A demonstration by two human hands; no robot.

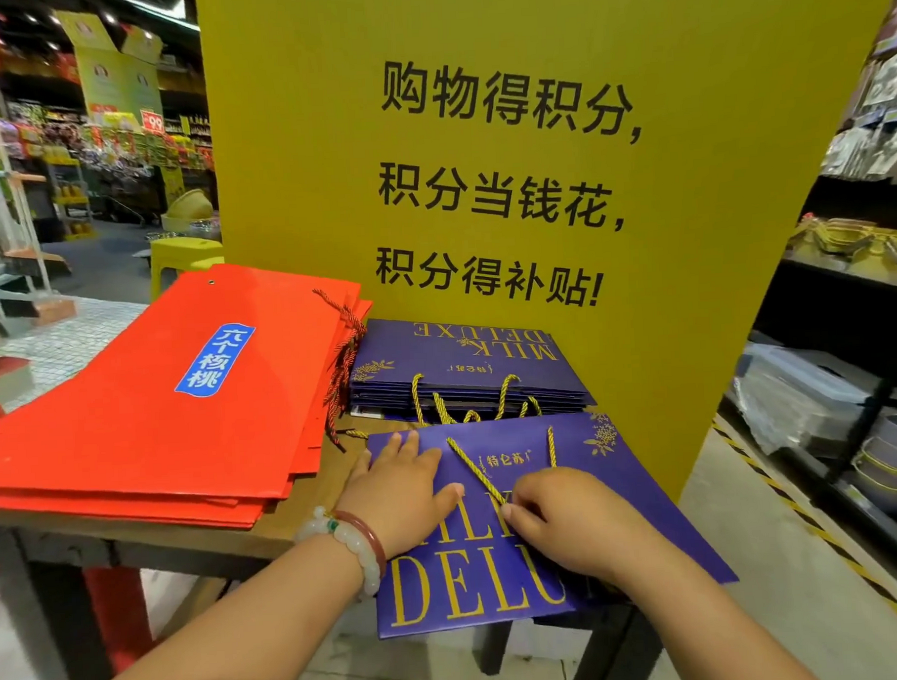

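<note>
Purple bag (pixel 622 486), lettered "MILK DELUXE", lies flat at the front of the table (pixel 308 479). The left hand (pixel 401 488) presses it flat-fingered while the right hand (pixel 572 519) pinches its gold cord (pixel 475 467). Red bags (pixel 156 404) alongside read "六个核桃".

Bare tabletop strip (pixel 335 472) between red stack (pixel 172 418) and purple stack (pixel 468 369), yellow signboard (pixel 294 141) behind

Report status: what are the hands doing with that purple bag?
Left hand flat on purple bag, pressing. Right hand pinches its gold cord handle. Bag lies flat, overhanging table edge. Purple stack just behind, red bags left.
</note>
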